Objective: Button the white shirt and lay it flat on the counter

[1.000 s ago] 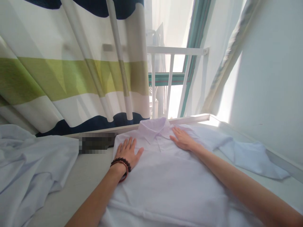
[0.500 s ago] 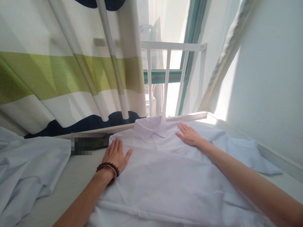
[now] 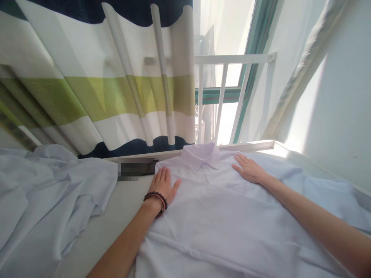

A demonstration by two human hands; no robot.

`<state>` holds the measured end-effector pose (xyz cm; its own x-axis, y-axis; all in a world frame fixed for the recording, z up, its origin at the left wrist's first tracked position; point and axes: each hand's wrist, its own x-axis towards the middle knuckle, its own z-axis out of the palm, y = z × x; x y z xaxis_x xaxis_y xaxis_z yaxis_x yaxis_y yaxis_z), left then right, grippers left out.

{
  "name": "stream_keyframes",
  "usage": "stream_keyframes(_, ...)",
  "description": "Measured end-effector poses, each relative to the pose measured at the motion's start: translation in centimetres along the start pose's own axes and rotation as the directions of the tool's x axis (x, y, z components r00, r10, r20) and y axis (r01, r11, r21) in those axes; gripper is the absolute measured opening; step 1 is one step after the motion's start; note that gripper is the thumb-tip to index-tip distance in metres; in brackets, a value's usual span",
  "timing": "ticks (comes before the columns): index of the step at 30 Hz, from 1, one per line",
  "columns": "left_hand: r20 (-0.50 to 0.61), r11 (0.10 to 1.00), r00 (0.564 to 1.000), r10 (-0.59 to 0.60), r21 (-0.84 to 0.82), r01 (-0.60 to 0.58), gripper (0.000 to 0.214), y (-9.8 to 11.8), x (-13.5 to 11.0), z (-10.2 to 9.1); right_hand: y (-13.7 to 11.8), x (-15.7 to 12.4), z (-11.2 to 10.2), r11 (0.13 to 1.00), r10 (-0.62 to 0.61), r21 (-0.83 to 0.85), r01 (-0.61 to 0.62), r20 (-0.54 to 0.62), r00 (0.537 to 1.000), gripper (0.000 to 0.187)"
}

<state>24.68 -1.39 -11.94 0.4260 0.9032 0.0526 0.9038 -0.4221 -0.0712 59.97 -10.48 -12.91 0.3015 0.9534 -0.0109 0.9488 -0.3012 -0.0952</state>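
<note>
A white collared shirt [image 3: 220, 212] lies spread out in front of me, its collar [image 3: 199, 156] pointing away toward the window. My left hand [image 3: 163, 185] rests flat near the shirt's left shoulder edge, fingers stretched and thumb apart. Dark beads and a reddish band circle that wrist. On the opposite side of the collar, my right hand [image 3: 247, 168] presses flat on the shirt's right shoulder with its fingers extended. Neither hand grips the cloth. The lower part of the shirt runs out of view at the bottom.
A heap of white cloth [image 3: 58, 193] lies at the left on the white surface [image 3: 107, 227]. Beyond the left hand is a dark, partly pixelated object [image 3: 149, 166]. Striped curtains [image 3: 130, 92], a white railing [image 3: 232, 59] and a window stand behind; a wall [image 3: 348, 116] bounds the right.
The camera view has swung left, so everything appears shifted to the right. Both hands stay flat on about the same places of the shirt.
</note>
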Motion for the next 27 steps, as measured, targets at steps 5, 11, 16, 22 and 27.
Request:
stream_keyframes(5, -0.011, 1.000, 1.000, 0.001, -0.020, -0.001, 0.076, 0.0, 0.0, 0.0, -0.3, 0.2, -0.3, 1.000, 0.013, -0.004, -0.013, 0.009, 1.000, 0.073)
stream_keyframes(11, -0.032, 0.999, 0.999, 0.014, -0.040, -0.016, 0.075, -0.1, 0.2, 0.1, -1.8, -2.2, -2.7, 0.999, -0.030, 0.014, 0.030, 0.003, 1.000, 0.063)
stream_keyframes(16, -0.045, 0.999, 0.999, 0.012, -0.051, -0.014, 0.074, -0.1, 0.4, 0.1, -0.9, -7.4, -6.5, 0.976, -0.183, 0.158, 0.147, 0.248, 0.951, 0.047)
stream_keyframes(22, -0.054, 0.998, 0.998, 0.034, -0.050, -0.036, 0.075, -0.1, 0.6, 0.1, 2.3, -11.5, -9.0, 0.955, -0.155, 0.280, 0.096, 0.194, 0.969, 0.047)
stream_keyframes(27, -0.060, 0.998, 0.998, 0.024, -0.048, -0.027, 0.075, -0.1, 0.9, 0.2, 4.0, -14.2, -9.2, 0.951, -0.086, 0.305, -0.049, 0.412, 0.907, 0.039)
